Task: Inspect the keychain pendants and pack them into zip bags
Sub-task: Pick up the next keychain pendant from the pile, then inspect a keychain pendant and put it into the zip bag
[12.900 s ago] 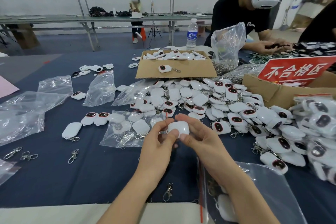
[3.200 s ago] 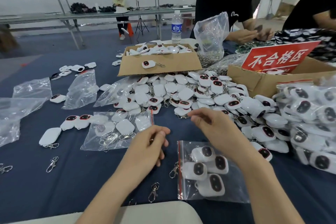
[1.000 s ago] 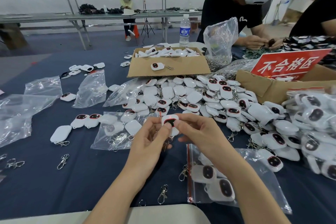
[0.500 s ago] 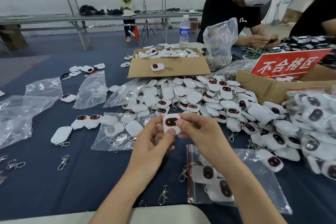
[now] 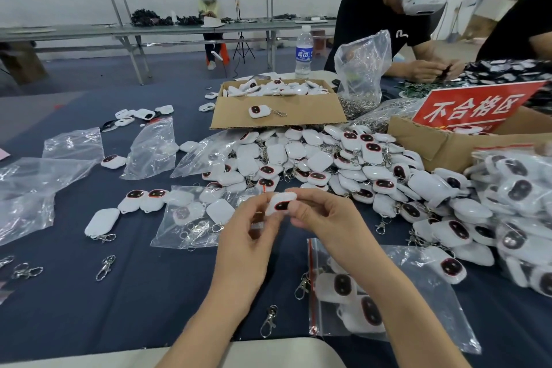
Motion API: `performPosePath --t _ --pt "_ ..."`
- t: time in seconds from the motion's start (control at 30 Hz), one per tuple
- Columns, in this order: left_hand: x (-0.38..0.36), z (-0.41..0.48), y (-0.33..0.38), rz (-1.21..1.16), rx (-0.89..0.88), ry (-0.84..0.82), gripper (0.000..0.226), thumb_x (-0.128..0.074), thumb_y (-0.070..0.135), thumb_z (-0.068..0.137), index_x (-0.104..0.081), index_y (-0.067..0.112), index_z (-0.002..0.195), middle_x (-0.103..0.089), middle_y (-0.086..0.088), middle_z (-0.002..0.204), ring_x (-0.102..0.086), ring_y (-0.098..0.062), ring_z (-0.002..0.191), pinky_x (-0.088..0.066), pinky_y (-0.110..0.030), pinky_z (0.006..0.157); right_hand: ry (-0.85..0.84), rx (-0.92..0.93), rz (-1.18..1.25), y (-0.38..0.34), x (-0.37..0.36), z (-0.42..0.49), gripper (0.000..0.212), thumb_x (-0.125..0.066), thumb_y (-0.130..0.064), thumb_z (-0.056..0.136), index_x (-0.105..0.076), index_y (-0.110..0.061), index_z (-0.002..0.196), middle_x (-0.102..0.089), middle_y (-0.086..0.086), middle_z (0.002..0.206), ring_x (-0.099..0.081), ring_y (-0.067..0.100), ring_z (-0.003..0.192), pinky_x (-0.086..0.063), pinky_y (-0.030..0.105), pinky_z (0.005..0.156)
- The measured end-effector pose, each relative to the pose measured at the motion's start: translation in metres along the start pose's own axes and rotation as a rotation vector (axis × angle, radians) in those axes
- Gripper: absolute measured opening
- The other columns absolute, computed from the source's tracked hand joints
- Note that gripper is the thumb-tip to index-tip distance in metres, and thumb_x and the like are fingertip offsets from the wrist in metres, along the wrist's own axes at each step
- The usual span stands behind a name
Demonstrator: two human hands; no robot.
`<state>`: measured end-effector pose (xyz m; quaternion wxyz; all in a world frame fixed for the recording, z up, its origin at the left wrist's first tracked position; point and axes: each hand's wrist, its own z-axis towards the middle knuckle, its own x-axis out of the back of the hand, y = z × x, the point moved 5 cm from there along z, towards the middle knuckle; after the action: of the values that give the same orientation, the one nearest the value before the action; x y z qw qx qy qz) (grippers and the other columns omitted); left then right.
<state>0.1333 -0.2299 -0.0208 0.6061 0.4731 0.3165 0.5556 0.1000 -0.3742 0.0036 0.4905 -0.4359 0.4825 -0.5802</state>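
- inspecting: left hand (image 5: 254,233) and right hand (image 5: 324,218) pinch one pendant (image 5: 280,202) between fingertips, above the table.
- next, likely: slip it into the zip bag (image 5: 418,293) lying just below the right hand.

Table (image 5: 149,308): dark blue cover.
Middle: heap of pendants (image 5: 316,158).
Near edge: zip bag (image 5: 424,284), loose clasps (image 5: 105,267).
Far side: cardboard box (image 5: 298,118).

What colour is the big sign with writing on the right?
The sign is red with white characters. It shows best in the head view, the only one.
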Motion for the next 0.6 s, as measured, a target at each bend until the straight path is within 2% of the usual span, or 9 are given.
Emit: performPosePath --t 0.1,0.17,0.3,0.4,0.5,0.6 --pt "0.004 -0.002 0.007 0.165 -0.121 0.062 0.044 -0.062 0.018 0.098 -0.062 0.061 0.105 -0.054 0.022 0.108 -0.062 -0.006 0.092 -0.05 -0.014 0.071 -0.084 0.007 0.008 -0.004 -0.01 -0.003 0.037 -0.065 -0.009 0.096 -0.077 -0.043 0.093 -0.077 -0.019 0.102 -0.069 -0.004 0.102 -0.048 0.006 0.084" --pt "0.006 -0.002 0.01 0.223 -0.177 0.092 0.047 -0.061 0.014 0.098 -0.062 0.061 0.105 -0.051 0.023 0.11 -0.061 -0.006 0.101 -0.05 -0.015 0.074 -0.087 -0.001 0.034 -0.003 -0.012 -0.003 0.036 -0.065 -0.006 0.096 -0.072 -0.04 0.1 -0.076 -0.021 0.103 -0.068 -0.005 0.104 -0.047 0.005 0.084" --pt "0.006 -0.002 0.011 0.197 -0.191 0.112 0.037 -0.059 0.023 0.095 -0.065 0.057 0.105 -0.05 0.022 0.11 -0.062 -0.009 0.101 -0.051 -0.013 0.072 -0.108 -0.005 0.064 -0.001 -0.011 -0.003 0.037 -0.064 -0.003 0.096 -0.067 -0.039 0.106 -0.075 -0.026 0.101 -0.067 -0.009 0.104 -0.047 0.003 0.082" --pt "0.006 -0.002 0.007 0.131 -0.169 0.102 0.039 -0.06 0.014 0.095 -0.065 0.052 0.103 -0.054 0.019 0.112 -0.064 -0.013 0.096 -0.052 -0.017 0.073 -0.118 -0.017 0.084 0.0 -0.01 -0.003 0.038 -0.067 -0.003 0.094 -0.068 -0.032 0.117 -0.076 -0.015 0.111 -0.068 0.0 0.109 -0.05 0.01 0.089" --pt "0.005 -0.003 0.001 0.015 -0.092 0.088 0.047 -0.059 -0.005 0.094 -0.059 0.042 0.099 -0.064 0.012 0.113 -0.066 -0.017 0.098 -0.054 -0.034 0.082 -0.13 -0.027 0.125 0.002 -0.009 -0.002 0.043 -0.068 -0.001 0.092 -0.065 -0.02 0.13 -0.074 -0.003 0.12 -0.067 0.009 0.117 -0.049 0.02 0.101" --pt "0.005 -0.003 0.003 -0.043 -0.064 0.092 0.043 -0.057 -0.004 0.093 -0.052 0.039 0.092 -0.069 0.013 0.117 -0.067 -0.012 0.104 -0.051 -0.032 0.081 -0.113 0.018 0.191 0.001 -0.009 -0.001 0.038 -0.068 0.003 0.091 -0.068 -0.014 0.125 -0.075 0.003 0.118 -0.069 0.015 0.115 -0.052 0.02 0.095"
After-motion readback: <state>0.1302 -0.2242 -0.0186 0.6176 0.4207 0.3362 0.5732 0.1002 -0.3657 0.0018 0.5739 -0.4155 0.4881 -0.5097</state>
